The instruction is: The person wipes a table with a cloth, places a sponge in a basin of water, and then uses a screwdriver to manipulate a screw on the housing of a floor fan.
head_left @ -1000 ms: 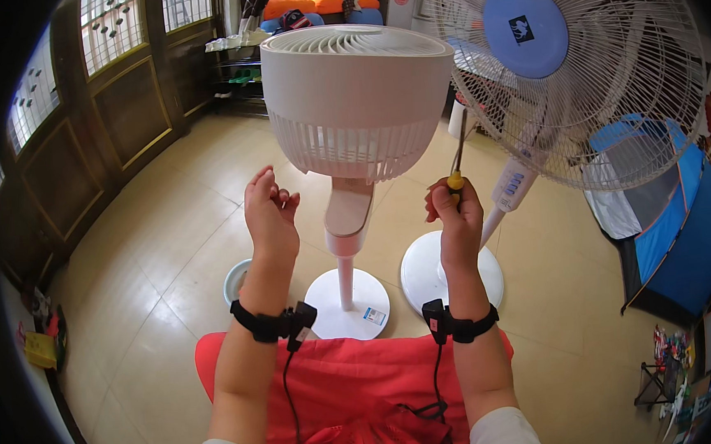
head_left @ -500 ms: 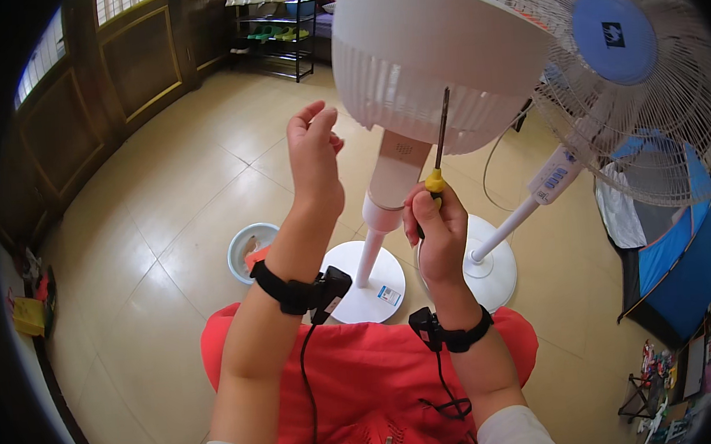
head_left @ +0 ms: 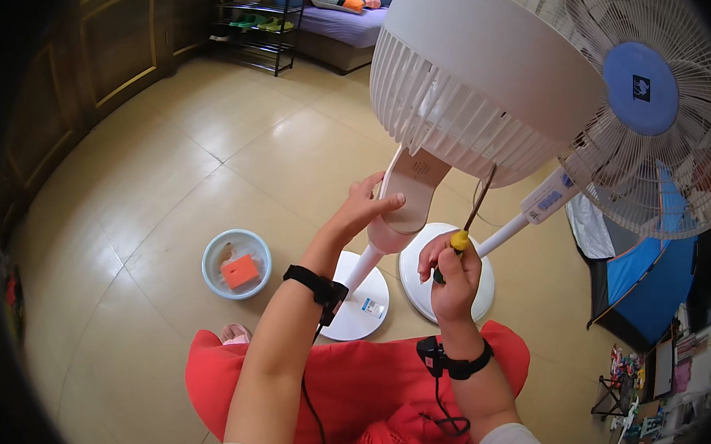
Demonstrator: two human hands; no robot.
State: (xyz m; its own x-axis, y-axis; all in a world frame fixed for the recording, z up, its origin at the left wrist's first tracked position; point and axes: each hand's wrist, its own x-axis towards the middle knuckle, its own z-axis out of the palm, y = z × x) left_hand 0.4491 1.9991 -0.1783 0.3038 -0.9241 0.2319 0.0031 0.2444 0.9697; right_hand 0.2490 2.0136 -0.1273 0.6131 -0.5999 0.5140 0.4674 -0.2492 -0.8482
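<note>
A white pedestal fan (head_left: 492,56) stands before me, its head tilted and its slatted rear housing toward me. My left hand (head_left: 377,202) grips the fan's neck just below the head, thumb across its front. My right hand (head_left: 457,279) is closed round a screwdriver (head_left: 461,239) with a yellow and dark handle. The screwdriver's long thin shaft points up, its tip at the lower slats of the housing; whether it touches them I cannot tell. Below, the fan's round white base (head_left: 360,308) with a small label rests on the floor.
A second fan with a blue hub (head_left: 641,88) stands close on the right. On the floor at left is a light blue basin (head_left: 209,273) holding an orange block. A shoe rack (head_left: 255,27) and bed (head_left: 350,24) lie beyond, a blue tent (head_left: 656,275) at right.
My left hand has come down from the air onto the fan's neck. The right hand and screwdriver are lower, and the view has shifted, showing more of the housing's slats.
</note>
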